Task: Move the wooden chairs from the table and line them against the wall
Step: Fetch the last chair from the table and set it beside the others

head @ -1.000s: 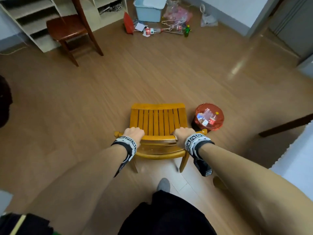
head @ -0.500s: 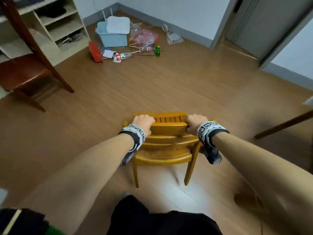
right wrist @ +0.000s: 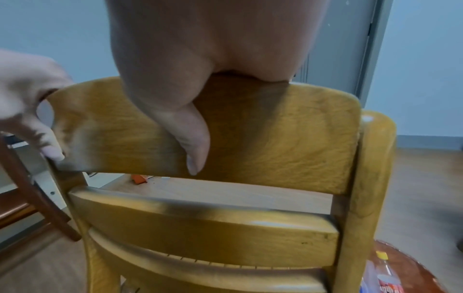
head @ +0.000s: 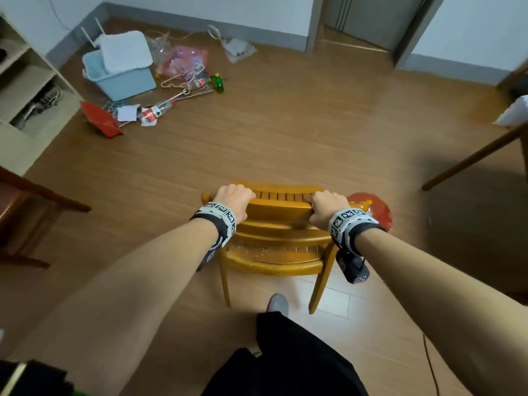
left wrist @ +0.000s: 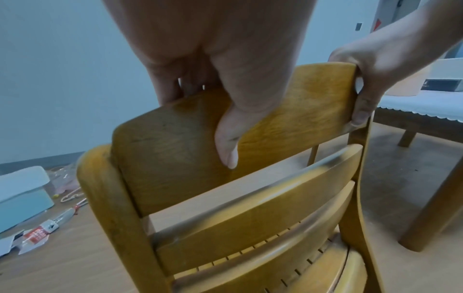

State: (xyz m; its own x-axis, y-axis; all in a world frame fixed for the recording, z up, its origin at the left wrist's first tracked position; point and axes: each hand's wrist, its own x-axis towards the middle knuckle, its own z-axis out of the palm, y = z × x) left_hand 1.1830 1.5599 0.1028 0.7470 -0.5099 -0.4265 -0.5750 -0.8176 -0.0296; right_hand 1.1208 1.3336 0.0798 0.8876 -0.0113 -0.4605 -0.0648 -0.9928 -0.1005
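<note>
At nine o'clock, at the left edge of the head view, a dark brown chair (head: 17,207) stands beside the shelf unit (head: 31,90). Around eleven o'clock, a blue bin (head: 123,75) and loose litter lie near the far wall (head: 217,10).

At the centre, straight ahead at twelve o'clock, we hold the yellow wooden chair (head: 274,247) by the top rail of its back. Our left hand (head: 233,200) grips the rail's left end, fingers curled over the top and thumb down the near face. Our right hand (head: 325,208) grips the right end the same way.

The rail's long axis runs from nine to three o'clock, square to our forearms, and both hands sit equally near. The seat points away from us. We judge the chair is in transit and needs turning toward a wall.

At two o'clock a red basket (head: 377,212) sits just beside the chair, and a table leg (head: 471,158) slants farther right.
</note>
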